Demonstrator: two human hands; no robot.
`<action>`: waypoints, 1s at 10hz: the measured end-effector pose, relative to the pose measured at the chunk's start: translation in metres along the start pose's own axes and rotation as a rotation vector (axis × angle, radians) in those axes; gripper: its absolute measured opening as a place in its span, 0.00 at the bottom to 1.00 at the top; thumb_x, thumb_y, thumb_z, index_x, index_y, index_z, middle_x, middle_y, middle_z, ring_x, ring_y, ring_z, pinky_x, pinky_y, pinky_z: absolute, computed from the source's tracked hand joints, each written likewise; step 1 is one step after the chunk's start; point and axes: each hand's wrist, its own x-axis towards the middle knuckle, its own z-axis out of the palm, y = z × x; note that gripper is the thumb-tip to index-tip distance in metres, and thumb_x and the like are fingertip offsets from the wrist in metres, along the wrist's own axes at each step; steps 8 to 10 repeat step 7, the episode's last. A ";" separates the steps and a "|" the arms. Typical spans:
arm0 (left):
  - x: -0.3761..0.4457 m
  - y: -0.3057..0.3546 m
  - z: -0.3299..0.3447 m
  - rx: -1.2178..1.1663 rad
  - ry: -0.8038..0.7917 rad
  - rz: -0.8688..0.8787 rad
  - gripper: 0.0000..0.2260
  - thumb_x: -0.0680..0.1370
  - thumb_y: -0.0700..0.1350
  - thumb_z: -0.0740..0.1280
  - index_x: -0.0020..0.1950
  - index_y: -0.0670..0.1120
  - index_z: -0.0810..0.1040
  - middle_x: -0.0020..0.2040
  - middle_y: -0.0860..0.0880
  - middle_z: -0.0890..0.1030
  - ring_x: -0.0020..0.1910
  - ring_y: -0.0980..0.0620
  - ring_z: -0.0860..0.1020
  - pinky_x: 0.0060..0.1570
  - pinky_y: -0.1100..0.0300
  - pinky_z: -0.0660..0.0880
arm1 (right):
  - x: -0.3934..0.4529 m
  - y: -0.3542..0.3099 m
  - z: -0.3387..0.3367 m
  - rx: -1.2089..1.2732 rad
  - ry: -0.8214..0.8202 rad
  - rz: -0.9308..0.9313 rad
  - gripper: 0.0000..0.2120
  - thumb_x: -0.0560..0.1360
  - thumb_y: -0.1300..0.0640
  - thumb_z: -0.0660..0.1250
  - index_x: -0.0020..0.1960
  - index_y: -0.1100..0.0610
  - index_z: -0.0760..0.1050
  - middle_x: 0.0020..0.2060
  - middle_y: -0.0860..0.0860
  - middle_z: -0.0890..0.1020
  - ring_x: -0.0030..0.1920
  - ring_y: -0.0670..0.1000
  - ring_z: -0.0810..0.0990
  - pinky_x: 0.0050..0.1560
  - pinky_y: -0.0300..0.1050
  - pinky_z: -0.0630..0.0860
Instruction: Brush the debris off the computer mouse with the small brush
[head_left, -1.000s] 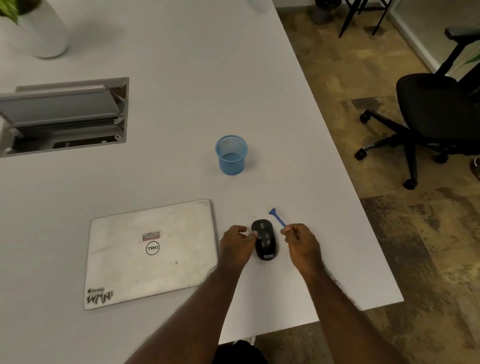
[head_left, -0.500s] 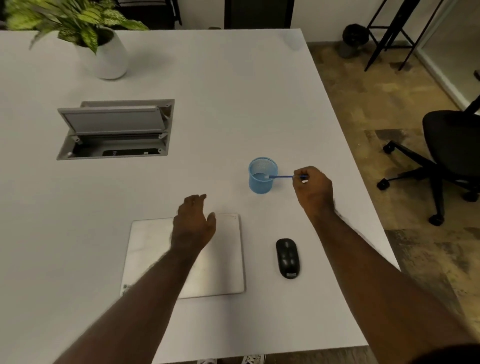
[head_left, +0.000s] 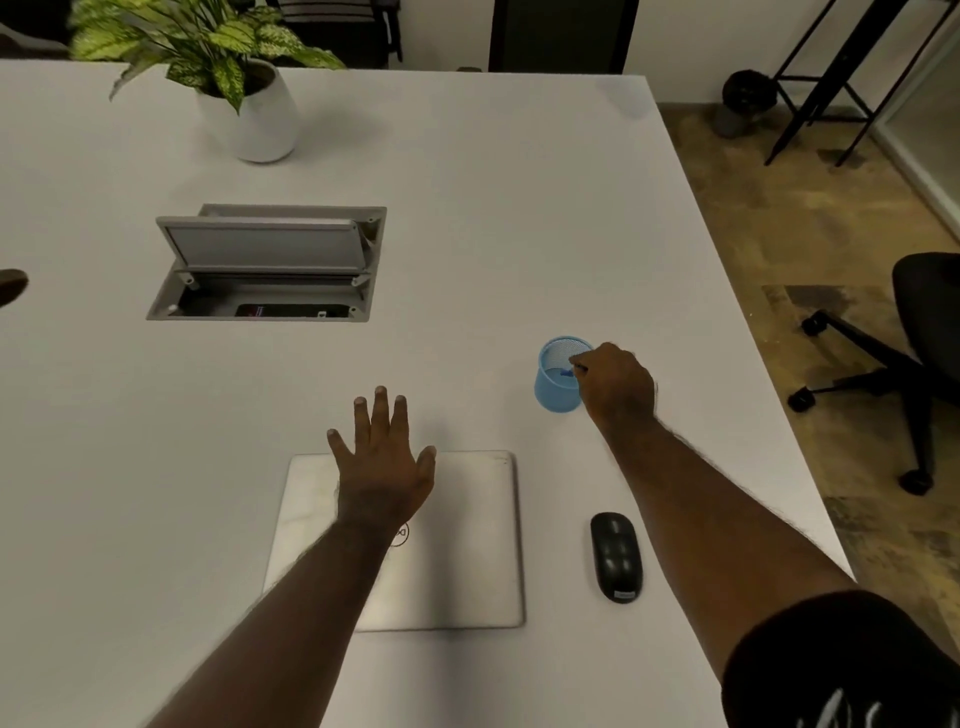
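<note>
The black computer mouse (head_left: 616, 557) lies on the white table near its front right, with neither hand on it. My right hand (head_left: 615, 385) is at the rim of the blue mesh cup (head_left: 555, 383), fingers pinched on the small blue brush (head_left: 567, 372), whose end pokes down inside the cup. Most of the brush is hidden by my fingers. My left hand (head_left: 383, 457) hovers with fingers spread over the far edge of the closed silver laptop (head_left: 467, 545), holding nothing.
An open cable hatch (head_left: 270, 265) is set into the table (head_left: 467, 234) at the middle left. A potted plant (head_left: 244, 88) stands at the back. The table's right edge runs close to the cup and mouse; a black office chair (head_left: 919, 332) stands beyond it.
My right hand carried the brush from beside the mouse to the blue cup and lowered it inside. My left hand let go of the mouse and moved over the laptop, fingers spreading.
</note>
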 end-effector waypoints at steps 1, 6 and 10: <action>0.002 -0.003 0.002 -0.014 -0.043 -0.028 0.34 0.76 0.61 0.50 0.77 0.44 0.58 0.79 0.42 0.54 0.78 0.39 0.53 0.67 0.30 0.56 | -0.002 -0.003 0.005 -0.047 -0.011 -0.048 0.14 0.78 0.57 0.60 0.59 0.52 0.81 0.51 0.58 0.81 0.50 0.62 0.78 0.46 0.53 0.76; -0.004 -0.010 -0.016 -0.048 -0.089 -0.048 0.35 0.75 0.62 0.44 0.79 0.46 0.50 0.80 0.45 0.47 0.78 0.42 0.44 0.70 0.32 0.49 | -0.029 -0.009 -0.008 -0.093 0.013 -0.096 0.25 0.72 0.61 0.61 0.69 0.57 0.71 0.63 0.58 0.76 0.56 0.62 0.76 0.48 0.54 0.73; -0.014 -0.008 -0.026 -0.043 -0.061 -0.041 0.35 0.75 0.63 0.42 0.79 0.47 0.50 0.80 0.45 0.46 0.78 0.42 0.44 0.70 0.32 0.48 | -0.050 -0.017 -0.014 -0.064 0.080 -0.113 0.27 0.70 0.58 0.65 0.69 0.59 0.71 0.66 0.58 0.76 0.58 0.62 0.77 0.51 0.55 0.74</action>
